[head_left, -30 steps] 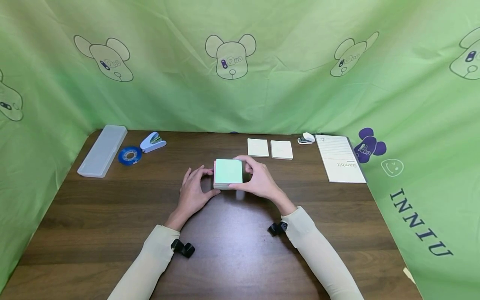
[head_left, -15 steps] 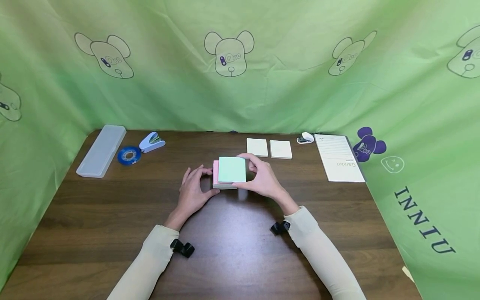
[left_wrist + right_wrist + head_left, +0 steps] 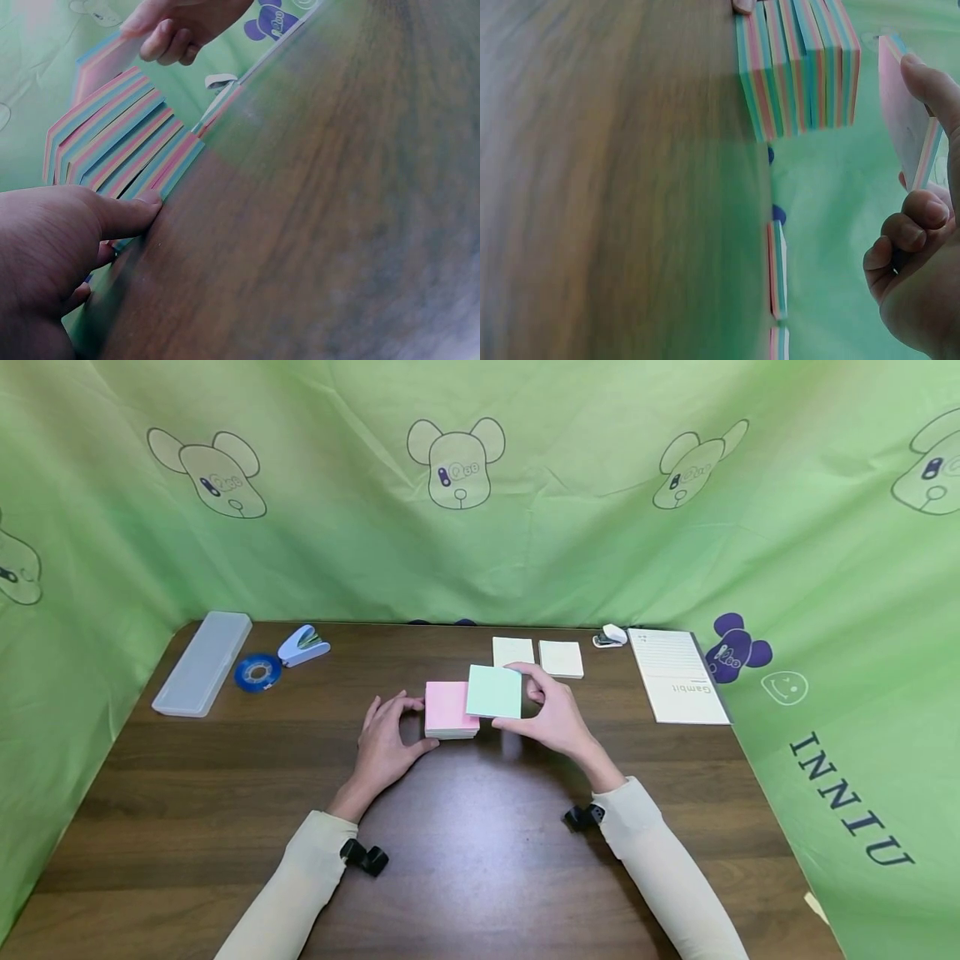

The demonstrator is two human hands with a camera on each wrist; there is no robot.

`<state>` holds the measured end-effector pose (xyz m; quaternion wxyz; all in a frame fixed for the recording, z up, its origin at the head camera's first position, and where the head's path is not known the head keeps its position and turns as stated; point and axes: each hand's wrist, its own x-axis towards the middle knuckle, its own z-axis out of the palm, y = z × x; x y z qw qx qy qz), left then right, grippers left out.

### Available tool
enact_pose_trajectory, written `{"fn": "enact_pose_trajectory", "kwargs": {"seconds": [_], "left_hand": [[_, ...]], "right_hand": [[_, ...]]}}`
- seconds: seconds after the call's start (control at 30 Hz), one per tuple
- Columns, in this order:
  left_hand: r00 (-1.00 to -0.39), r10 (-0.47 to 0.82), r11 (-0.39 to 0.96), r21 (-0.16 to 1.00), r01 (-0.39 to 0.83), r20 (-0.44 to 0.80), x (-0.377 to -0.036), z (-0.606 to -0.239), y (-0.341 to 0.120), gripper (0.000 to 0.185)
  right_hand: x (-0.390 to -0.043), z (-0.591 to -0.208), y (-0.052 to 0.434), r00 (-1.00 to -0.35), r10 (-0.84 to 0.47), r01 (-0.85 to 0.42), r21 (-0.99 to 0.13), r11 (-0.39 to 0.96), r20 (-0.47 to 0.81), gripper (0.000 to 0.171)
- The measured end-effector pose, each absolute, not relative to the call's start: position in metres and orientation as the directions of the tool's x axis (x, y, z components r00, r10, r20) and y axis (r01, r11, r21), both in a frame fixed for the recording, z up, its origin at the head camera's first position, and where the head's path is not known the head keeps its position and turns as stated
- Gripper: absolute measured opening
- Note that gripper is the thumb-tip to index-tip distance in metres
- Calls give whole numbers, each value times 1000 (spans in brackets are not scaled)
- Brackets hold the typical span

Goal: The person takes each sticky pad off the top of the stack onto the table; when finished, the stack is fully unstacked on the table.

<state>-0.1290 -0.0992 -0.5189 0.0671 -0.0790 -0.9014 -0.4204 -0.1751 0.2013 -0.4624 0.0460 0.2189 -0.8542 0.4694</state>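
While the right hand (image 3: 558, 720) pinches a green-topped wad of notes (image 3: 494, 691) lifted just right of the pink-topped block (image 3: 450, 707) | left hand (image 3: 384, 745) steadies block's left side, fingers relaxed, thumb touching.

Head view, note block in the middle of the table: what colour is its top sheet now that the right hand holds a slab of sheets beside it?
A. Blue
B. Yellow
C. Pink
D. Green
C. The block on the table shows a pink top face, while the right hand grips the lifted slab, whose top is green, just to the block's right; the left hand touches the block's near left corner.
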Motion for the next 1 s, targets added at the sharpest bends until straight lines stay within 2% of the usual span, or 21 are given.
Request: {"fn": "enact_pose_trajectory", "kwargs": {"seconds": [0.43,1.0], "left_hand": [[-972,88,627,746,223,216,-129,-520,-96,62],[-981,85,630,753,188,173,-129,-517,-99,62]], "right_hand": [[-177,-465,239,-932,-236,-357,-798,486,274,78],[-184,-469,294,-965,-62,-249,-807,535,256,76]]}}
